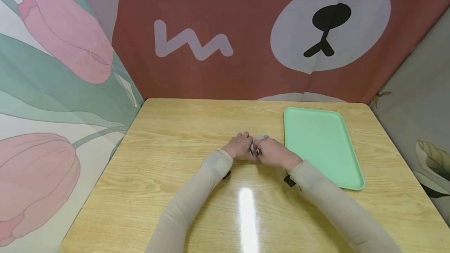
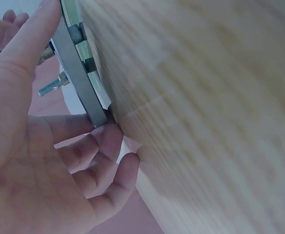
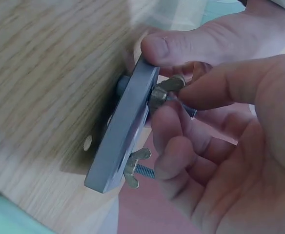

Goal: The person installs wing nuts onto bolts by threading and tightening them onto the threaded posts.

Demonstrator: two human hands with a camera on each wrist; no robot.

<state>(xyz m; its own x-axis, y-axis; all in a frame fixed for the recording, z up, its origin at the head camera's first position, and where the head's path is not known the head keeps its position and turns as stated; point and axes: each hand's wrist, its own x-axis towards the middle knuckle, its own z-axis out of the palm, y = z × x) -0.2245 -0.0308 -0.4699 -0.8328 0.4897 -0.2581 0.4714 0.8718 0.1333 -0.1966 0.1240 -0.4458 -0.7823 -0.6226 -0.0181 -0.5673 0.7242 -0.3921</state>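
Observation:
My left hand (image 1: 240, 146) grips a flat grey block (image 3: 120, 131), its thumb on one end and fingertips at the other in the left wrist view. Two threaded bolts pass through the block; dark round bolt heads (image 2: 90, 64) show on the side facing the table. With thumb and fingers, my right hand (image 1: 274, 152) pinches a metal wing nut (image 3: 158, 96) on one bolt. A second wing nut (image 3: 131, 168) sits on the other bolt (image 2: 49, 87), close to the curled right fingers. In the head view the hands mostly hide the block.
A light green tray (image 1: 316, 143) lies on the wooden table (image 1: 168, 143), to the right of the hands. Printed cloth (image 1: 197, 77) hangs behind the table's far edge and along both sides. A bright light reflection (image 1: 248, 218) falls on the tabletop in front.

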